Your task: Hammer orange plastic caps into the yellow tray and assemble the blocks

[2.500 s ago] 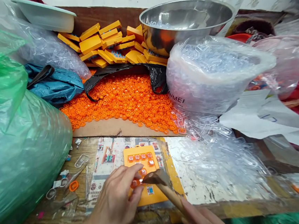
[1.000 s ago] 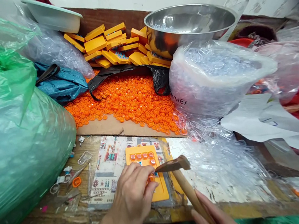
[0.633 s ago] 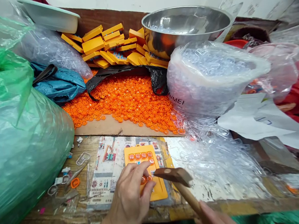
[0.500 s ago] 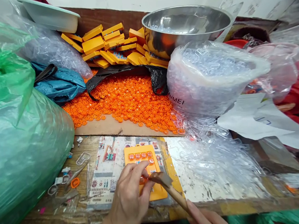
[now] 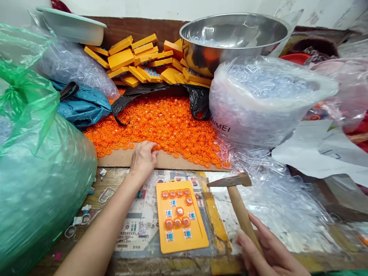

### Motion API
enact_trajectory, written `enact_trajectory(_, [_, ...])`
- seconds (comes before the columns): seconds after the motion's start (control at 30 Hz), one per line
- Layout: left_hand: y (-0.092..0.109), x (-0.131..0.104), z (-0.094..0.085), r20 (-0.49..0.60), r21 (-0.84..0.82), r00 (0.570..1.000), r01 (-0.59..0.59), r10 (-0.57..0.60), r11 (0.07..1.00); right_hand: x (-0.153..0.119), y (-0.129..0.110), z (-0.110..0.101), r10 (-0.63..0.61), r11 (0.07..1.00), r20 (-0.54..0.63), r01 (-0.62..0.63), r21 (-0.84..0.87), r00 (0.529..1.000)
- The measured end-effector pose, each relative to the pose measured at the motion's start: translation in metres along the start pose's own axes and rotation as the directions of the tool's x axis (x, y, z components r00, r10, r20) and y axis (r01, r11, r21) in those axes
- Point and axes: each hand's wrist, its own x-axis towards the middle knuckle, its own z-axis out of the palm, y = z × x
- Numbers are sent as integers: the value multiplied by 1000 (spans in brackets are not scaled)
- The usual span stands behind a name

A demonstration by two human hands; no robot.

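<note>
Head view: left hand (image 5: 143,159) at orange caps (image 5: 156,123), right hand (image 5: 268,251) on hammer (image 5: 239,204), yellow plate (image 5: 197,242) between.
Hands well apart. Left fingers bent at the pile's near edge; cannot tell whether a cap is pinched. Right fingers wrapped round the handle, the head's narrow end pointing left, plate-ward. Plate lies flat on table (image 5: 134,267), long axis running away from the person; left hand beyond its far edge, left forearm (image 5: 104,226) along its left side, right hand off its near right corner.
</note>
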Motion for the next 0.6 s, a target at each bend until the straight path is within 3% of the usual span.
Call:
enact_trajectory(0.2, [4,1,1,94,-46,994,56,-51,997,-6,-6,4,31,998,-27,-30,55,999])
enact_trajectory(0.4, [10,-4,-15,90,-70,992,93,-87,993,6,8,-9,77,995,85,-82,62,993])
enact_trajectory(0.6, [-7,-19,-16,140,-6,981,139,-137,990,-4,0,1,19,996,-4,-18,86,1000])
